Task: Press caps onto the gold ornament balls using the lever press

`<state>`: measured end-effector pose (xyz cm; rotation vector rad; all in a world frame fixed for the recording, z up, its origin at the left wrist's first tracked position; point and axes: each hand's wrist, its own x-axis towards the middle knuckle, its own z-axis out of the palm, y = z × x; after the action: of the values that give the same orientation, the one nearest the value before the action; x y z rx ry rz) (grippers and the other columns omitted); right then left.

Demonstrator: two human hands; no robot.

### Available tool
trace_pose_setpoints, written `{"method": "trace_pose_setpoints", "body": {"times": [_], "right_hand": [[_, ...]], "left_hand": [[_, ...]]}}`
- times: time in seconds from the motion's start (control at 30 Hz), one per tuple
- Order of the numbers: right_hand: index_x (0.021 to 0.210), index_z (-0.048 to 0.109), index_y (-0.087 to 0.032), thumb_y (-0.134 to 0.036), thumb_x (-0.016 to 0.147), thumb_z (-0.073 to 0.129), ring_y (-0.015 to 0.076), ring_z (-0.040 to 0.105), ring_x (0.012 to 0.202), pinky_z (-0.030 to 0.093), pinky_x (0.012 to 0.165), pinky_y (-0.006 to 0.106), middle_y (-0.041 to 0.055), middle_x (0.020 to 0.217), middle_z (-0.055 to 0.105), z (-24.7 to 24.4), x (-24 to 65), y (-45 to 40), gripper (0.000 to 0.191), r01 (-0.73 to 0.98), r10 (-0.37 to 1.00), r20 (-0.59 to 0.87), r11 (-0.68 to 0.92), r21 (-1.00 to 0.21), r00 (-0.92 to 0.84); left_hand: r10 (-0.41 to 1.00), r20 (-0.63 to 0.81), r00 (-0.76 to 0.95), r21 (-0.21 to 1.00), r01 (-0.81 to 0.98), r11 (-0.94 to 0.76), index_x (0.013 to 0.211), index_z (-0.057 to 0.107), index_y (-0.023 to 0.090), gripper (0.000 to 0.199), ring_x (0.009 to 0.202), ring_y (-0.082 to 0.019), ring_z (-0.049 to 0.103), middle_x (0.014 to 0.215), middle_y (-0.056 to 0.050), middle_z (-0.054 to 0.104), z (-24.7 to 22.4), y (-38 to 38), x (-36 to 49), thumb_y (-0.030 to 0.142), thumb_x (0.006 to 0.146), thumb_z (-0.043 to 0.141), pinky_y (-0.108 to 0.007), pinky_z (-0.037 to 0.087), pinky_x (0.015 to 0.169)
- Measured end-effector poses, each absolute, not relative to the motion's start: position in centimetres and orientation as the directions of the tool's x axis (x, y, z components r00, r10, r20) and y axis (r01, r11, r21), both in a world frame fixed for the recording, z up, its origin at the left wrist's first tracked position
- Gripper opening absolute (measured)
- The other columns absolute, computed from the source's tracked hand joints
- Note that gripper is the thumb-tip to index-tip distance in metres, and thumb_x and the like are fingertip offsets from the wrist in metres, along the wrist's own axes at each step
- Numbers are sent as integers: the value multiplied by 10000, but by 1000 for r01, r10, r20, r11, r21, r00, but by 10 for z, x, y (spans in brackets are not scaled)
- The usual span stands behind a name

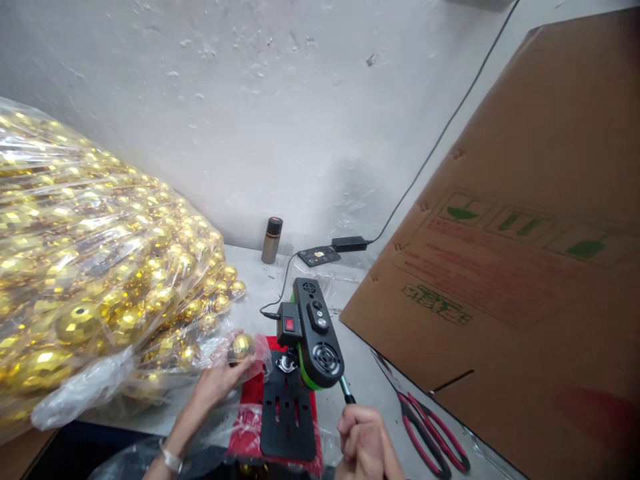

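My left hand (220,387) has its fingers on a shiny gold ball (243,345) with clear plastic film around it, left of a small black bench press (319,333). The fingers are closed about the ball's near side. My right hand (367,443) is wrapped round the dark grip of the press's metal lever (346,387), to the right of the machine. A silver round fitting (287,363) sits under the press head, above the slotted black base plate (287,427). Red sheeting (250,400) lies beneath the plate.
A big clear bag of gold faceted balls (115,253) fills the left. At the right leans a large cardboard box (500,267), with red-handled scissors (433,433) beside it. Behind the press stand a dark-capped bottle (271,241) and a corded power adapter (350,244).
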<state>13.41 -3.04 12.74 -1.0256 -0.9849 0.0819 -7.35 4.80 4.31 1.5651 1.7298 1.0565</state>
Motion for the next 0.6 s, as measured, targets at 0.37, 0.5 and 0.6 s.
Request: {"method": "trace_pose_setpoints", "body": {"times": [0.37, 0.5, 0.6], "right_hand": [[611, 449, -213, -298, 1062, 582, 80, 434, 484, 260, 469, 268, -38, 566, 477, 139, 134, -31, 478, 341, 496, 684, 614, -711, 535], [637, 515, -198, -217, 1070, 550, 69, 437, 474, 279, 458, 249, -43, 587, 496, 140, 133, -33, 435, 334, 491, 701, 638, -693, 517], [638, 523, -197, -208, 1078, 531, 71, 458, 478, 313, 463, 239, -36, 607, 510, 141, 135, -34, 440, 347, 517, 707, 629, -696, 482]], "left_hand": [[968, 25, -251, 947, 316, 57, 1229, 681, 230, 588, 935, -297, 803, 1022, -69, 836, 1, -15, -41, 638, 811, 747, -410, 655, 870], [968, 227, -107, 821, 555, -131, 1223, 734, 241, 455, 1023, -353, 779, 1078, -111, 832, 4, -16, -40, 476, 833, 743, -503, 645, 921], [941, 340, 0, 715, 650, -258, 1252, 710, 232, 377, 1059, -341, 777, 1162, -135, 818, 1, -28, -43, 358, 901, 658, -479, 653, 905]]}}
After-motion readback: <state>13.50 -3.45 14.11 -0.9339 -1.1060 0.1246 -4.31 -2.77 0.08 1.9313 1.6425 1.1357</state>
